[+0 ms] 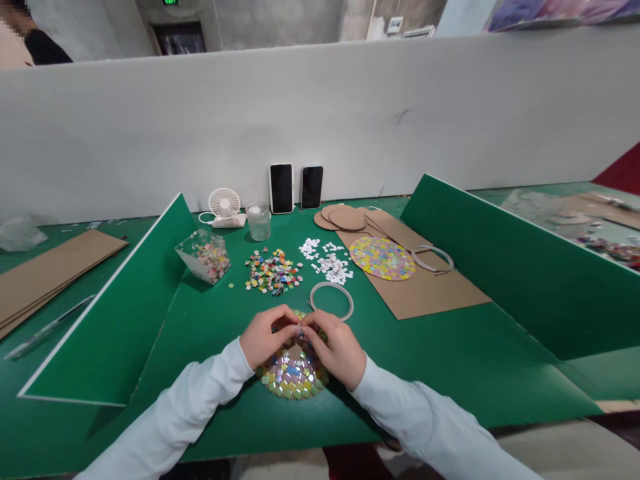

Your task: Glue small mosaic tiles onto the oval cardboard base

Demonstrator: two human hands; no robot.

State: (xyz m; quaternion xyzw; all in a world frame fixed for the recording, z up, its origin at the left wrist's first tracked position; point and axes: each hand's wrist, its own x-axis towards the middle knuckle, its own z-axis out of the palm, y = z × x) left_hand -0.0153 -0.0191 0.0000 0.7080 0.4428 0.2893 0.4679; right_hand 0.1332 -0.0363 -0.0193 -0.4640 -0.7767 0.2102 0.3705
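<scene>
Left hand (266, 335): at 10 o'clock on the disc, thumb and index narrowed to a pinch; contents too small to tell. Mosaic disc (294, 371): on the green table (280, 433), beneath both hands; judged light, stiff, slick on its shiny face; best held by the rim at 8 and 4 o'clock. Right hand (339, 347): at 2 o'clock, fingertips likewise narrow, contents unclear

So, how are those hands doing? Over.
Left hand, right hand meeting over round, shiny, multicoloured mosaic disc. Disc partly hidden, brown patch uncovered. Pale thin hoop just beyond right hand, seemingly not blocking.
</scene>
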